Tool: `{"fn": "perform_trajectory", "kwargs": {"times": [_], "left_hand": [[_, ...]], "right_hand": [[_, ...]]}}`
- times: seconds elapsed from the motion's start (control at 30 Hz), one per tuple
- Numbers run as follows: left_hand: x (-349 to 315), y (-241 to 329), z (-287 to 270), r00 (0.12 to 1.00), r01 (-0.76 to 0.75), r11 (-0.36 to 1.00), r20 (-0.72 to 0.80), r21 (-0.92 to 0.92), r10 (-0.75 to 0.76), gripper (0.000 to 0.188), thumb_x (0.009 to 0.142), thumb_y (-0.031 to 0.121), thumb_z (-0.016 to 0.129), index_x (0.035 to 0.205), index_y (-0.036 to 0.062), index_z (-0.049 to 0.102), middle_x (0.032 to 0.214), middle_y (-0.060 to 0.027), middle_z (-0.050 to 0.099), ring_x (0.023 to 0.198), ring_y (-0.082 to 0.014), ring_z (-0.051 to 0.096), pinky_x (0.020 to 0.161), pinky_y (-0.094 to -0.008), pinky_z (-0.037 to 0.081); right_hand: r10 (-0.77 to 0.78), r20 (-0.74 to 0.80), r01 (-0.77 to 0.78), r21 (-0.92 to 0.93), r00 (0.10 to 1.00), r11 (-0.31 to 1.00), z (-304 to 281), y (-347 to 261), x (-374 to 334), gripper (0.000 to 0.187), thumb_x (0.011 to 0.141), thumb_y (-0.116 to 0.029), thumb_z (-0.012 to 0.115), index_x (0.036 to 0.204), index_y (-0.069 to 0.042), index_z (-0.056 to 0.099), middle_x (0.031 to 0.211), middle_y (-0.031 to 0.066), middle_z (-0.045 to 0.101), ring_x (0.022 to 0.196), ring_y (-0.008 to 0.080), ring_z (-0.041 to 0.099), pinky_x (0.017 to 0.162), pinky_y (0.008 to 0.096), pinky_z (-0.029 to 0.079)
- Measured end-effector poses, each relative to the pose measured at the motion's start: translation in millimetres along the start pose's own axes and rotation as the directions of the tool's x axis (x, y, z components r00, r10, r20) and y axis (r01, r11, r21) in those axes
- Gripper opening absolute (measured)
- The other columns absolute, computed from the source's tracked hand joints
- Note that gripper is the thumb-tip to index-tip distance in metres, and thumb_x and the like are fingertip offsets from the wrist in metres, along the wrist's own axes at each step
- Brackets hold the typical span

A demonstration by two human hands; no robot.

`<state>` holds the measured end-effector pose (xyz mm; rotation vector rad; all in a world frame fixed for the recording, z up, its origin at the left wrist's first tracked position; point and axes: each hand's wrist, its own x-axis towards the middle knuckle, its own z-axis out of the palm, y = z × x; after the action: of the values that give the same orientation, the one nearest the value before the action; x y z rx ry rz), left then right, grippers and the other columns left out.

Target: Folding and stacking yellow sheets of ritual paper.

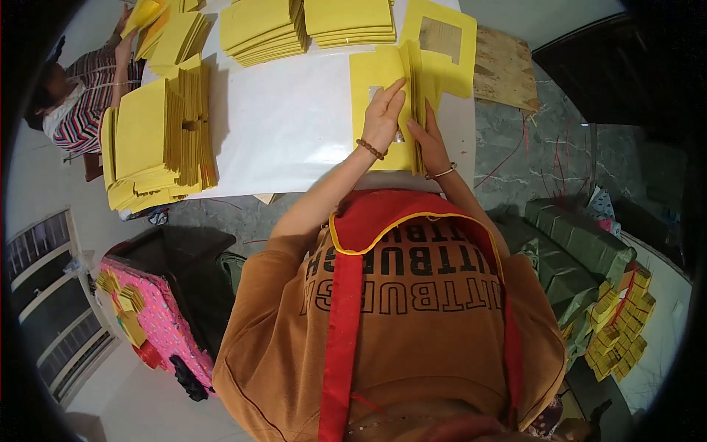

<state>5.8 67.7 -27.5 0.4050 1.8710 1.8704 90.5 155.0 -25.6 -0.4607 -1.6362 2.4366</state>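
At the table's near right, a bundle of yellow paper envelopes stands on edge between my hands. My left hand lies against its left side with the fingers stretched out, over a yellow sheet with a small pale window. On the other side, my right hand grips the bundle, the thumb at the near edges and the straight fingers along its right face. Just beyond the right hand lies a flat yellow envelope with a large brownish window.
Yellow envelope stacks fill the table's left end, and more stacks line its far side. A co-worker handles yellow paper at the far left. White sheeting covers the table. Green wrapped bundles lie to the right.
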Motion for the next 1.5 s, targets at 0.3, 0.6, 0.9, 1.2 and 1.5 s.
{"fn": "perform_trajectory", "kwargs": {"times": [0.3,0.6,0.9,1.2,1.5], "left_hand": [[3,-4,4,0.987,-0.153,0.987,-0.049,0.041,0.155,0.047,0.083,0.030,0.057,0.119,0.0005,0.050,0.098,-0.0173,0.053,0.091,-0.0218,0.050,0.082,-0.0293,0.039],[1,-2,7,0.964,-0.213,0.974,-0.178,-0.073,0.197,0.043,0.085,0.013,0.045,0.126,0.0027,0.042,0.109,-0.0164,0.052,0.099,-0.0217,0.051,0.086,-0.0286,0.038],[6,-9,7,0.978,-0.187,0.981,-0.084,0.059,0.192,0.053,0.081,0.032,0.059,0.120,-0.0008,0.048,0.106,-0.0167,0.053,0.094,-0.0214,0.052,0.081,-0.0291,0.040],[6,-14,3,0.986,-0.156,0.987,-0.059,0.037,0.158,0.054,0.079,0.034,0.060,0.121,0.0014,0.047,0.091,-0.0109,0.052,0.073,-0.0158,0.046,0.064,-0.0259,0.039],[3,-13,-1,0.993,-0.116,0.991,-0.005,-0.059,0.116,0.040,0.085,0.020,0.053,0.121,0.0032,0.048,0.087,-0.0059,0.049,0.068,-0.0109,0.043,0.060,-0.0232,0.038]], "right_hand": [[0.000,-0.010,-0.001,-0.077,1.000,0.997,-6,6,1,0.062,0.089,-0.018,0.045,0.137,0.000,0.011,0.138,0.0113,0.023,0.126,0.0186,0.025,0.102,0.0275,0.021],[0.001,-0.022,-0.002,-0.047,1.000,0.999,1,-1,-1,0.064,0.088,-0.016,0.047,0.137,0.001,0.010,0.135,0.0122,0.028,0.122,0.0178,0.029,0.100,0.0276,0.025],[-0.064,0.017,0.065,-0.119,0.998,0.991,-7,12,4,0.071,0.085,-0.017,0.052,0.135,0.006,0.007,0.137,0.0157,0.024,0.126,0.0206,0.025,0.102,0.0289,0.023],[-0.068,0.009,0.069,-0.104,0.998,0.992,-6,12,4,0.074,0.084,-0.018,0.055,0.135,0.007,0.006,0.137,0.0171,0.023,0.126,0.0212,0.025,0.102,0.0296,0.023],[-0.063,0.033,0.066,-0.103,0.997,0.992,-1,2,0,0.071,0.084,-0.013,0.054,0.136,0.003,0.008,0.134,0.0138,0.028,0.122,0.0196,0.030,0.100,0.0294,0.027]]}}
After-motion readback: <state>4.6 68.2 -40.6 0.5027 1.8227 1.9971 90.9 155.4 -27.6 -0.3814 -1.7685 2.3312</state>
